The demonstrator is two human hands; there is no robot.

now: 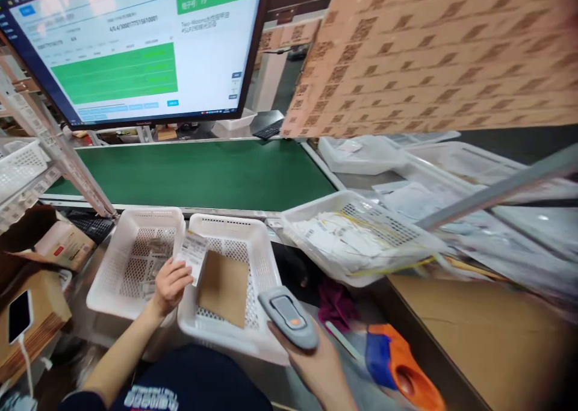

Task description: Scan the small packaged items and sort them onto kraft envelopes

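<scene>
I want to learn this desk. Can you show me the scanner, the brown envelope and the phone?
handheld scanner [289,316], head view, on its grey top by the orange button.
brown envelope [223,287], head view, middle of its flat face.
phone [19,316], head view, centre of its dark screen.

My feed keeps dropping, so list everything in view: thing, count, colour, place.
monitor: 1, white and green screen, upper left
conveyor belt: 1, green, centre
baskets: 3, white; two side by side in front, one tilted at right
cardboard piece: 1, brown, in middle basket
label slip: 1, white, at left hand
scanner: 1, grey, orange button, in right hand
tape dispenser: 1, orange and blue, lower right
phone: 1, black, on box at far left
keyboard: 1, black, left
left hand: grip on label slip
right hand: grip on scanner
</scene>
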